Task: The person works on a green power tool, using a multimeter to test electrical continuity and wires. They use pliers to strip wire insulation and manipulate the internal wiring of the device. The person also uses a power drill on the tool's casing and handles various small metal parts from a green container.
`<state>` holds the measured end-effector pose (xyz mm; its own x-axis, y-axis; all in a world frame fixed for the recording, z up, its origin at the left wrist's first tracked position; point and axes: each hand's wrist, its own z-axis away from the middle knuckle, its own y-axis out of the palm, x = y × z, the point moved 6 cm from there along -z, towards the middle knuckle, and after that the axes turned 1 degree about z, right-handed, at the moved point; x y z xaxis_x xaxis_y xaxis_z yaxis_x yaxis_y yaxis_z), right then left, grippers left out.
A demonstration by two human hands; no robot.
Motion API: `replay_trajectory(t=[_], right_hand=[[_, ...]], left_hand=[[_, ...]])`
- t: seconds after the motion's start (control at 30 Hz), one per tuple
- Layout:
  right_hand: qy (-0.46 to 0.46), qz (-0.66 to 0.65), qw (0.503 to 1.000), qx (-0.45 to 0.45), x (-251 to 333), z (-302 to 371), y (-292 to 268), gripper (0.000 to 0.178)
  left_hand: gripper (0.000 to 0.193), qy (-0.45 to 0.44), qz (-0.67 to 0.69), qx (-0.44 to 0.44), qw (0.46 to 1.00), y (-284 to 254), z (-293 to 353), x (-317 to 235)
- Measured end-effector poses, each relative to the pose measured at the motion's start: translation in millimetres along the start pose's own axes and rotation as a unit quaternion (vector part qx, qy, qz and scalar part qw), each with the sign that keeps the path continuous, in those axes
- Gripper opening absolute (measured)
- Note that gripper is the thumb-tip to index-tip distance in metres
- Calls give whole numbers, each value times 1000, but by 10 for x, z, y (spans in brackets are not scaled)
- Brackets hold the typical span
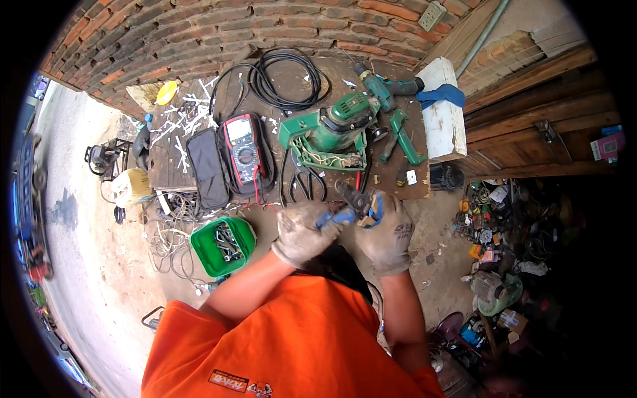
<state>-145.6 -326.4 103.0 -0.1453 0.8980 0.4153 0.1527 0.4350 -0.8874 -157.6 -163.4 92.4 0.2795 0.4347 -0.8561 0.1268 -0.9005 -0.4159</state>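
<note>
Both my hands wear dirty pale work gloves and meet in front of the bench's near edge. My left hand (305,232) is closed around one blue handle of a plier-like tool (353,198) with a dark metal head. My right hand (390,232) is wrapped round its other side, where blue and yellow grip shows. The tool is slightly blurred, and I cannot tell whether anything is in its jaws. Just beyond lies a green power tool (332,132) with its handle casing opened and wires (325,156) exposed. Black-handled pliers (306,184) lie beside it.
On the wooden bench (206,169) are a red multimeter (244,149) in its case, coiled black cable (285,79), a teal drill (378,89), a green casing piece (406,139) and white plastic strips. A green bin (219,249) of wrenches stands near loose wires. Clutter fills the right floor.
</note>
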Motion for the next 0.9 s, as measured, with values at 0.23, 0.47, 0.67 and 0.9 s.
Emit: replay_trajectory(t=[0.23,0.47,0.67,0.9], right_hand=[[6,-48,998,47,-185,-49,-291,44],[-137,60,986,76,49,-35,-537,56],[-163,101,978,81,194,-139,-639,61],[-202,116,965,120,200,-206,-631,66]], left_hand=[[16,-45,59,151,986,-22,48,25],[21,34,13,257,966,-271,-141,-44],[24,47,-47,314,947,-323,-243,-177],[29,59,-99,372,921,-300,-325,-229]])
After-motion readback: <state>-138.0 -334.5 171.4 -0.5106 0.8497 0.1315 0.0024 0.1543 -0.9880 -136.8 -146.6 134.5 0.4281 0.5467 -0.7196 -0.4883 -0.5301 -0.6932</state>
